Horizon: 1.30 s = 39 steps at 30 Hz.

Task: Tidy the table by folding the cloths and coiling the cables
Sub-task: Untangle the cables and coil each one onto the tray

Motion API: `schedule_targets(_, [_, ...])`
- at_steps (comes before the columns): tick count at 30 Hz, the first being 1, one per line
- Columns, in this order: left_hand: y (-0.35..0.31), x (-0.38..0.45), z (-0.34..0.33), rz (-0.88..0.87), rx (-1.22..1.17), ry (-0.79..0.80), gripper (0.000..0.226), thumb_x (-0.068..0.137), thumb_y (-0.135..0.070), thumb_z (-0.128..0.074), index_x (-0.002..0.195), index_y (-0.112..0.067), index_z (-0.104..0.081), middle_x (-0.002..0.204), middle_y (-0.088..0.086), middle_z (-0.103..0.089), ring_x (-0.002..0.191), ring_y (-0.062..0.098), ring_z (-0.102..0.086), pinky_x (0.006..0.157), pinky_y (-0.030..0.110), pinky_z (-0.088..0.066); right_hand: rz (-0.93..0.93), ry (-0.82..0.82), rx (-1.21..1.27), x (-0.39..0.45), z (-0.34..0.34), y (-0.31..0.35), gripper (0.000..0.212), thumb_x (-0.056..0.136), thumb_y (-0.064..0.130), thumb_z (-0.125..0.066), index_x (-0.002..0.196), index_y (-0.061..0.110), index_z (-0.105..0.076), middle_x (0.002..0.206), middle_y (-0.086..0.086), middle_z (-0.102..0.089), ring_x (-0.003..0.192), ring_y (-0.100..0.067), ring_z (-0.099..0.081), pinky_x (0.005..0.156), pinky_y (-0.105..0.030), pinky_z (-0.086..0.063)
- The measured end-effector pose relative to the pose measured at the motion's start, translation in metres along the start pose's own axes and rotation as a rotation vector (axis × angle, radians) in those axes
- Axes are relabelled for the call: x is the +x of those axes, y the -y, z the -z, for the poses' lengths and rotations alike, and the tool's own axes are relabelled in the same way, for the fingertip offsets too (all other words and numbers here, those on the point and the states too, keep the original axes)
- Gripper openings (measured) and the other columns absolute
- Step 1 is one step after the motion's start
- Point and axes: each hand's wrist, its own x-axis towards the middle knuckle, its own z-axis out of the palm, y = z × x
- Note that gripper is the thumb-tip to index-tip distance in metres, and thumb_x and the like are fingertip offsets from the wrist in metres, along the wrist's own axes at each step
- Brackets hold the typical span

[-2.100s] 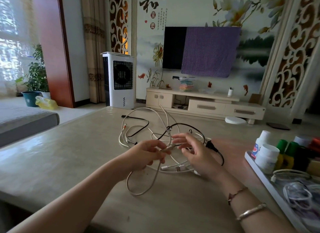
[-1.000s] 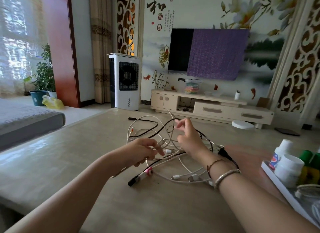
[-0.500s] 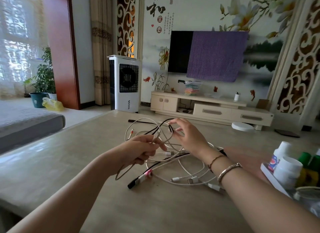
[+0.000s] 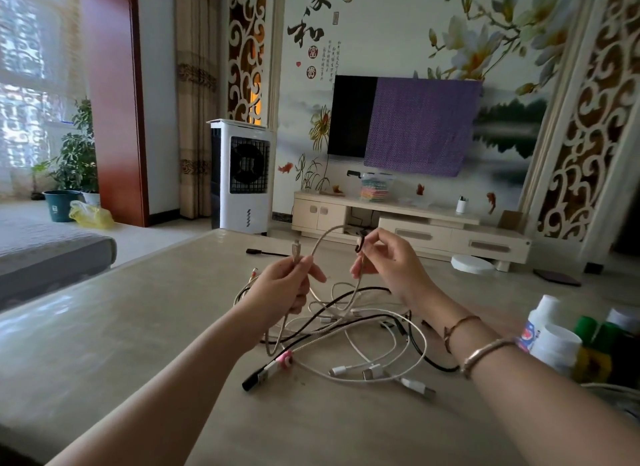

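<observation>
Head view: two hands raised over one tangle [image 4: 349, 330] of cables on the surface [image 4: 104, 344]. Left hand [image 4: 284, 285]: grip closed round one beige cable [image 4: 323, 240], plug end [image 4: 296, 249] pointing up above the fist. Right hand [image 4: 388, 261]: grip pinching the same beige cable between thumb and forefinger, remaining fingers loosely spread; dark piece at the pinch, identity unclear. Cable arched between both hands, then hanging down into the tangle. Tangle: white and black cables crossed over one another, exact count not readable. Countable loose ends at near edge: one black plug [image 4: 254, 382] beside one pink clip [image 4: 286, 358], three white connectors [image 4: 381, 373] further right. One separate black cable end [image 4: 263, 252] lying well behind the hands. Right wrist: two bracelets [image 4: 478, 341]. Right edge of surface: two white bottles [image 4: 550, 334], green-capped bottles [image 4: 599, 330] partly cropped, count uncertain.
</observation>
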Motion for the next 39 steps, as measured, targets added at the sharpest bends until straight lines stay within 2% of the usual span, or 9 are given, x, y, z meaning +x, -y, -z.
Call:
schedule_targets(6, [-0.002,0.002,-0.02,0.022,-0.037,-0.047,0.039,0.104,-0.028,-0.032,0.081,-0.007,-0.056,0.042,-0.012,-0.033,0.035,0.004,-0.028,0.037,0.017,-0.028,-0.043,-0.008,0.061,-0.019,-0.001,0.021,0.019,0.097,0.015,-0.055,0.086,0.001,-0.06,0.065,-0.012,-0.067,0.054,-0.027,-0.066,0.047,-0.029,-0.053])
schedule_targets(11, [-0.001,0.001,-0.032,0.031,-0.042,0.007,0.024,0.103,-0.019,-0.037,0.087,-0.011,-0.052,0.054,-0.006,-0.038,0.038,0.003,-0.031,0.038,0.016,-0.03,-0.137,0.109,0.157,-0.028,-0.011,0.031,0.016,0.096,0.013,-0.057,0.088,0.0,-0.064,0.073,-0.013,-0.07,0.064,-0.033,-0.071,0.051,-0.034,-0.057])
schedule_targets(14, [0.001,0.002,-0.033,0.057,-0.003,0.06,0.02,0.097,0.0,-0.04,0.086,-0.014,-0.049,0.064,-0.003,-0.042,0.043,0.003,-0.035,0.045,0.017,-0.032,-0.108,0.129,-0.028,-0.024,-0.014,0.035,0.018,0.093,0.019,-0.061,0.077,0.012,-0.067,0.077,-0.01,-0.07,0.07,-0.016,-0.066,0.059,-0.027,-0.052])
schedule_targets(20, [0.004,0.0,-0.022,0.036,0.158,0.198,0.021,0.088,-0.008,-0.062,0.103,-0.02,-0.054,0.086,-0.007,-0.053,0.066,-0.001,-0.051,0.061,0.014,-0.041,-0.097,0.073,-0.181,-0.018,-0.009,0.034,0.023,0.088,0.031,-0.067,0.071,0.016,-0.069,0.048,0.017,-0.048,0.051,0.002,-0.04,0.061,-0.02,-0.036])
schedule_targets(26, [0.009,0.0,-0.024,0.059,0.076,0.13,0.01,0.096,-0.023,-0.054,0.097,-0.014,-0.055,0.084,-0.005,-0.067,0.094,0.014,-0.065,0.091,0.037,-0.048,-0.051,0.034,-0.208,-0.022,-0.016,0.032,0.009,0.087,0.029,-0.069,0.089,0.02,-0.069,0.072,0.012,-0.054,0.059,0.006,-0.048,0.057,-0.012,-0.038])
schedule_targets(30, [0.001,0.0,-0.026,0.121,-0.183,0.081,0.009,0.1,-0.016,-0.046,0.092,-0.011,-0.047,0.066,-0.001,-0.061,0.081,0.023,-0.071,0.086,0.044,-0.051,-0.16,0.041,-0.007,-0.035,-0.021,0.019,0.014,0.092,0.019,-0.057,0.106,0.02,-0.057,0.102,0.001,-0.059,0.097,-0.01,-0.057,0.085,-0.022,-0.048])
schedule_targets(32, [-0.003,-0.001,-0.024,0.125,-0.248,0.052,0.008,0.101,-0.012,-0.043,0.093,-0.009,-0.046,0.068,0.002,-0.054,0.074,0.023,-0.068,0.088,0.045,-0.053,-0.203,0.087,-0.004,-0.044,-0.028,0.009,0.013,0.095,0.017,-0.051,0.108,0.019,-0.054,0.107,-0.002,-0.06,0.102,-0.014,-0.058,0.083,-0.024,-0.046])
schedule_targets(36, [-0.006,-0.003,-0.021,0.119,-0.229,0.031,0.004,0.099,-0.01,-0.045,0.096,-0.01,-0.048,0.071,0.003,-0.054,0.077,0.022,-0.066,0.088,0.051,-0.054,-0.197,0.123,0.08,-0.055,-0.039,-0.003,0.019,0.095,0.033,-0.048,0.103,0.024,-0.062,0.1,0.007,-0.062,0.08,0.013,-0.057,0.066,-0.009,-0.04])
schedule_targets(39, [-0.01,-0.002,-0.018,0.084,-0.308,0.024,0.006,0.099,-0.011,-0.045,0.094,-0.011,-0.047,0.066,0.002,-0.05,0.074,0.022,-0.066,0.083,0.051,-0.056,-0.194,0.09,0.009,-0.053,-0.038,-0.005,0.032,0.085,0.041,-0.039,0.097,0.024,-0.063,0.086,0.003,-0.055,0.064,0.004,-0.05,0.06,-0.015,-0.036])
